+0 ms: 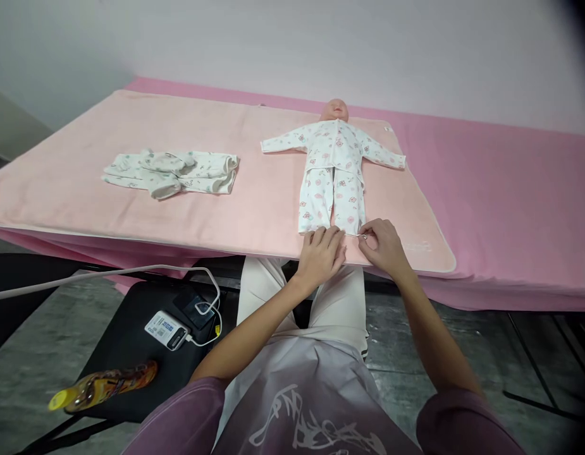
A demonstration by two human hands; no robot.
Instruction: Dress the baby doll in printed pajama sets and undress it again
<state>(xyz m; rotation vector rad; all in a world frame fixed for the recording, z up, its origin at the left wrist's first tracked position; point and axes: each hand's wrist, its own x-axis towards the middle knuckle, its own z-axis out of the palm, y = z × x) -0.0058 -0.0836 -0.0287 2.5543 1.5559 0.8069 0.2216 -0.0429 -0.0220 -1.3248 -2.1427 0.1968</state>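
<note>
A baby doll (337,110) lies on its back on the pink mat, head toward the wall, arms spread. It wears a white patterned baby top (334,144) and matching baby trousers (350,197). My left hand (320,253) is at the trouser hems, fingers bent down over the inner edge of the right-hand leg's cuff; its thumb is partly hidden. At the outer corner of that same cuff, my right hand (384,246) pinches the fabric between thumb and forefinger. The doll's feet do not show.
Folded white baby clothes (171,172) with a green print lie left on the mat (268,208). Pink cloth (505,202) covers the table. Beside my legs, a black chair (131,328) holds a cabled power bank (166,330), a dark phone-like device (195,308) and a yellow-capped drink bottle (107,385).
</note>
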